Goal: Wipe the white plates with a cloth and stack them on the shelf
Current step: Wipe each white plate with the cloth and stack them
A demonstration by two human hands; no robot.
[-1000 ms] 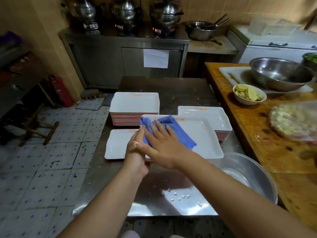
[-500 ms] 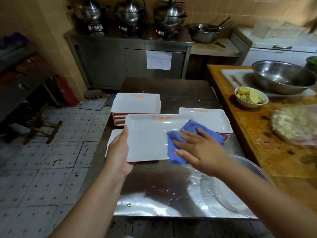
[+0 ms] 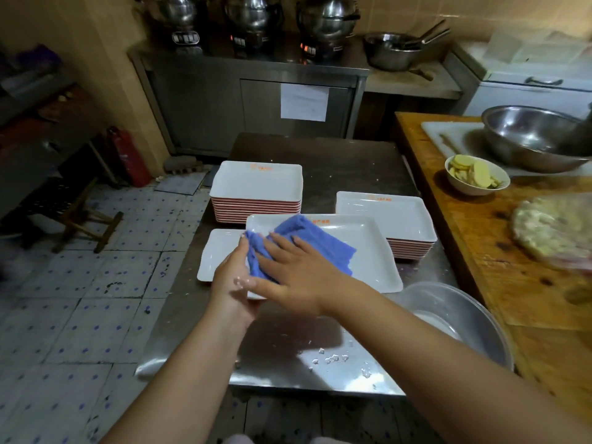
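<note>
Fingers (image 3: 282,245) of the right hand (image 3: 301,277) lie straight and spread, pressing flat on the blue cloth (image 3: 307,241), which sits bunched across the near-left part of the white plate (image 3: 368,261). That plate is rectangular and held just above the steel tabletop (image 3: 320,155), a little tilted. On the other side, the left hand (image 3: 230,280) grips the plate's left edge, thumb up beside the cloth; whether the rest of its fingers curl underneath cannot be told, since the plate hides them.

Under and to the left of the held plate, a single white plate (image 3: 217,254) lies flat on the tabletop. Behind it stands the left stack of plates (image 3: 256,190), white on top with red rims showing down the side. Off to the right sits the right stack (image 3: 384,216), lower, its near corner tucked behind the held plate.

Water drops glint on the near tabletop. At the right edge rests a clear basin (image 3: 464,318), touching the wooden counter (image 3: 480,251). On that counter: a small bowl of sliced pieces (image 3: 477,174) and a large steel bowl (image 3: 528,136) on a white board.
</note>
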